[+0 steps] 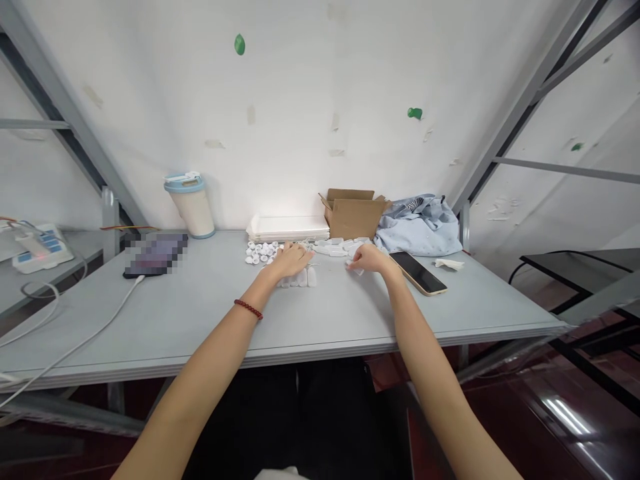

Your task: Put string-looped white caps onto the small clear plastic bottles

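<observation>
My left hand (294,259) lies palm down over small white pieces, fingers stretched out. Just below it is a row of translucent white plastic pieces (303,277), partly covered by the hand. To its left sits a cluster of small round white caps (260,252). With fingers pinched, my right hand (369,258) holds a small translucent plastic piece (356,269) a little above or on the table; which one I cannot tell. Between and behind the hands, several clear plastic pieces (337,248) lie loosely spread.
Behind the hands stand a white tray-like stack (290,228) and an open cardboard box (354,215). Right of them are a light blue cloth (420,227), a phone (418,273) and a crumpled tissue (449,265). A cup (193,207) and a charging device (156,255) are at left.
</observation>
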`<state>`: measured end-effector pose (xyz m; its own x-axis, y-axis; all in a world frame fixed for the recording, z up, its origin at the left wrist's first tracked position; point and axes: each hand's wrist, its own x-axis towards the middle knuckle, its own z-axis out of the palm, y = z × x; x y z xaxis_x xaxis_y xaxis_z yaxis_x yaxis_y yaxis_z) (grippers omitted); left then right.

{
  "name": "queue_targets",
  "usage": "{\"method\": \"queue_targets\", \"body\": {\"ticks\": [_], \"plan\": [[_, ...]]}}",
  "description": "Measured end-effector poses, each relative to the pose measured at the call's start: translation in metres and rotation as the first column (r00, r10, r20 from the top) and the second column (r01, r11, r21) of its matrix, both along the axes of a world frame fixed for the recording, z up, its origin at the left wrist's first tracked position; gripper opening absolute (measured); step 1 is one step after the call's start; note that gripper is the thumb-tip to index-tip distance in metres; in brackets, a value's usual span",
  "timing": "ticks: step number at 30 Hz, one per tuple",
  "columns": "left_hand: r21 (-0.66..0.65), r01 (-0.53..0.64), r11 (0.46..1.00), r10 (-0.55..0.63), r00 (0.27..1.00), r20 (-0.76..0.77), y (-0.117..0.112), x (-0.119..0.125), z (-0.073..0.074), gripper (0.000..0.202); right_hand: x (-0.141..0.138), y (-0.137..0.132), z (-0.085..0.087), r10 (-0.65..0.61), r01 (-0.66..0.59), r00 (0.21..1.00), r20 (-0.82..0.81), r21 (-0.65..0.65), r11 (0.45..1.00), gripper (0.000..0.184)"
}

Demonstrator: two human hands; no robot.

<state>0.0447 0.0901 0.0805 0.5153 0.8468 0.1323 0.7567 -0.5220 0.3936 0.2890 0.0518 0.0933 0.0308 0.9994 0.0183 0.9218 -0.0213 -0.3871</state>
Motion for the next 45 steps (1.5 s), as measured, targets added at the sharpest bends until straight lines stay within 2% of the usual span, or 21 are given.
{"method": "queue_targets", "body": {"ticks": [4,8,11,14,20,23,27,30,35,42,45], "plan": [[0.036,-0.056,0.998,0.053,0.994,0.092,0.004,0.001,0.001,0.046,-0.014,0.002,-0.003,0.068,-0.051,0.991,-0.119,0.136,0.989,0.016],[0.06,-0.05,0.997,0.027,0.941,0.338,0.004,0.002,0.011,0.041,-0.025,-0.001,-0.001,0.13,-0.075,0.968,-0.215,0.247,0.966,0.016],[-0.072,-0.086,0.994,0.111,0.815,0.569,0.002,0.002,0.019,0.038,-0.029,-0.003,0.001,0.137,-0.064,0.964,-0.227,0.3,0.952,0.014],[-0.216,-0.065,0.974,0.201,0.686,0.699,0.001,0.001,0.023,0.037,-0.03,-0.004,0.002,0.117,-0.041,0.97,-0.212,0.332,0.942,0.011],[-0.348,-0.005,0.938,0.299,0.522,0.799,0.009,0.0,0.015,0.035,-0.034,0.0,-0.005,0.135,-0.067,0.975,-0.177,0.348,0.935,0.011],[-0.411,0.071,0.909,0.353,0.392,0.849,0.012,0.001,0.015,0.031,-0.039,0.004,-0.01,0.155,-0.096,0.978,-0.143,0.351,0.931,0.011],[-0.514,0.176,0.84,0.481,0.198,0.854,0.01,0.0,0.021,0.026,-0.045,0.008,-0.018,0.204,-0.148,0.97,-0.13,0.348,0.926,0.012],[-0.544,0.232,0.807,0.532,0.117,0.839,0.008,-0.002,0.025,0.024,-0.048,0.011,-0.023,0.228,-0.156,0.96,-0.162,0.365,0.918,0.015],[-0.505,0.274,0.818,0.497,0.106,0.862,0.002,-0.002,0.024,0.005,-0.053,0.013,-0.028,0.263,-0.164,0.943,-0.203,0.403,0.9,0.01],[-0.514,0.316,0.798,0.459,0.235,0.857,-0.007,0.007,0.022,0.006,-0.057,0.013,-0.031,0.282,-0.189,0.944,-0.17,0.422,0.887,0.006],[-0.522,0.309,0.795,0.458,0.257,0.851,-0.009,0.009,0.021,0.006,-0.058,0.011,-0.03,0.297,-0.202,0.941,-0.161,0.435,0.877,0.005]]}}
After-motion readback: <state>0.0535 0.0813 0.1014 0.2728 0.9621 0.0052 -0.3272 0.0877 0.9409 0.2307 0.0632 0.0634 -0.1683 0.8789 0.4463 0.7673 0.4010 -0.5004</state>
